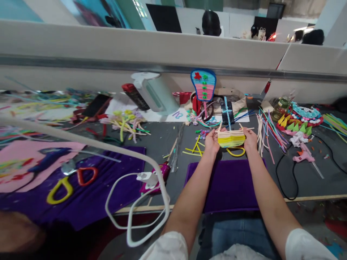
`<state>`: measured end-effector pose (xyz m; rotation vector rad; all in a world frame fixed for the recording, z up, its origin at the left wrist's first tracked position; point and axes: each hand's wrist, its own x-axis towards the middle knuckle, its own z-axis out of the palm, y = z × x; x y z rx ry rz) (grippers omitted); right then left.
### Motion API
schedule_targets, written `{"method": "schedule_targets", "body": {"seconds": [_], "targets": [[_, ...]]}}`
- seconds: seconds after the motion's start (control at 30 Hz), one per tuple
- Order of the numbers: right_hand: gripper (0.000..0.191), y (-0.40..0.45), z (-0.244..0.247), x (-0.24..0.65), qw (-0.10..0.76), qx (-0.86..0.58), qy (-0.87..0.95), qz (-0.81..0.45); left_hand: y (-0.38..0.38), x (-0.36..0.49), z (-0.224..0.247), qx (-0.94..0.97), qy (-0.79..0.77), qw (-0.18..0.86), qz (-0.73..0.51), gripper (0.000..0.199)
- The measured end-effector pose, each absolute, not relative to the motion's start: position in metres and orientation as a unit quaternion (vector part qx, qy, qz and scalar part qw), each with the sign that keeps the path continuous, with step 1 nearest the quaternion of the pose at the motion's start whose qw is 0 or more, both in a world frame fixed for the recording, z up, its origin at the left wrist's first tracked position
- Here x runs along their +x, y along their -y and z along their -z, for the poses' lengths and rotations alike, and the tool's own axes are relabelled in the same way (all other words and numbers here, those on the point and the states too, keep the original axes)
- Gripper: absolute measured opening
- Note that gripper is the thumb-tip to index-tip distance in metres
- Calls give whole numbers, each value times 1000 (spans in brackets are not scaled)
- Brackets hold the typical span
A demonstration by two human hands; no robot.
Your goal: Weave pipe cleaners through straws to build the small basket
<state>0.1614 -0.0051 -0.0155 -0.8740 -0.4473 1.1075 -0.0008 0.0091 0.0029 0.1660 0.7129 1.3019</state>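
Observation:
Both hands hold a flat yellow and cream pipe-cleaner piece (231, 138) above the dark table. My left hand (212, 142) grips its left edge, and my right hand (249, 138) its right edge. A light blue pipe-cleaner stem (228, 115) rises behind the piece, in front of a black phone (225, 112). Just below the piece lie yellow-handled scissors (235, 151), partly covered. Yellow pipe cleaners (196, 148) rest left of my left hand, and cream ones (260, 131) lie right of my right hand. Under my forearms is a purple cloth (230, 186).
A blue and pink fan-shaped craft (204, 86) stands at the back beside a pale kettle (158, 94). A pink glue gun (304, 154) with a black cord lies right. White cable (130, 213) and a power strip (158, 178) are left. A person's blurred arm shows lower left.

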Motion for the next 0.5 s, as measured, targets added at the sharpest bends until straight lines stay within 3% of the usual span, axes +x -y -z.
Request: {"method": "schedule_targets", "body": {"seconds": [0.3, 0.5], "targets": [[26, 0, 16, 166, 735, -417, 208, -493, -15, 1, 12, 161, -345, 704, -600, 10], [26, -1, 14, 165, 745, -417, 211, -476, -18, -1, 18, 168, -351, 704, -594, 13]]}}
